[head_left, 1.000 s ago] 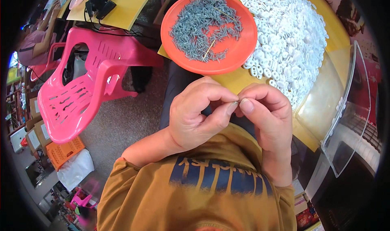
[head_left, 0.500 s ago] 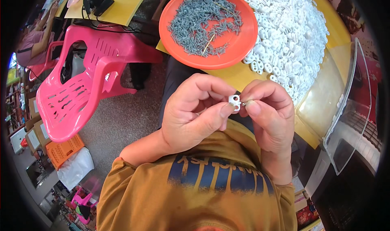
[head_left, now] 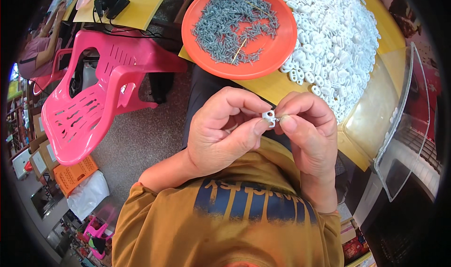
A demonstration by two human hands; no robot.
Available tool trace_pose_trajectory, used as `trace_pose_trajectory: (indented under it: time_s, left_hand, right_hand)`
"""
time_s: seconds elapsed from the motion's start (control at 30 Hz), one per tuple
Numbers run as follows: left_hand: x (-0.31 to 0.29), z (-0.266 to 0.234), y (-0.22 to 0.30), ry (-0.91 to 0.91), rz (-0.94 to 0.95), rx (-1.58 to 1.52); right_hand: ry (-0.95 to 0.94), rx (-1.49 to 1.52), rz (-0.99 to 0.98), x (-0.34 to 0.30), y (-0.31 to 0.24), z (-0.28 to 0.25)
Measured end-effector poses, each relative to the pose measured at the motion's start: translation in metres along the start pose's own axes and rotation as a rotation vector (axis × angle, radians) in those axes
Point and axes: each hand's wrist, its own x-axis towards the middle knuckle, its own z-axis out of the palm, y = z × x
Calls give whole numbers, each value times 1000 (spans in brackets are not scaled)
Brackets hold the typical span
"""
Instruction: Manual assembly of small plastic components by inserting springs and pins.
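Left grip [head_left: 224, 129] pinches a small white plastic piece [head_left: 269, 118] between thumb and forefinger, with holes showing in its face. Right grip [head_left: 312, 131] has its thumb and forefinger pressed together on a tiny grey coil [head_left: 277, 119], which meets the right edge of the white piece; whether it enters a hole is too small to tell. Both hands are raised close together in front of a brown shirt [head_left: 225, 248], at the near side of a yellow surface [head_left: 268, 87].

Farther off on that surface stands a round red dish [head_left: 265, 65], holding many grey spring-like bits [head_left: 218, 27] and two thin yellowish sticks [head_left: 240, 50]. Just right of the dish spreads a large heap of white pieces [head_left: 333, 46] like the one held. Nearer on the right lies a translucent sheet [head_left: 369, 114], with a clear panel [head_left: 419, 79] beside it.

To the left stands a pink plastic chair [head_left: 112, 97] on a speckled floor [head_left: 145, 130], with an orange crate [head_left: 75, 175] and a white bag [head_left: 89, 195] near it. At the far left, another person [head_left: 35, 60] is partly visible.
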Motion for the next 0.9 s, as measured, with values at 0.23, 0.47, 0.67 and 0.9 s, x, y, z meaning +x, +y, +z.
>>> trace_pose_trajectory:
  time_s: [0.23, 0.47, 0.67, 0.9]
  left_hand:
    - [1, -1, 0, -27, 24, 55]
    - [1, -2, -1, -10, 13, 20]
    - [2, 0, -1, 21, 63, 189]
    - [2, -6, -6, -90, 204, 467]
  right_hand:
    - [9, -2, 2, 1, 4, -2]
    - [8, -31, 10, 2, 3, -1]
    - [51, -402, -175, 2, -1, 3]
    - [-9, -555, -180, 2, -7, -3]
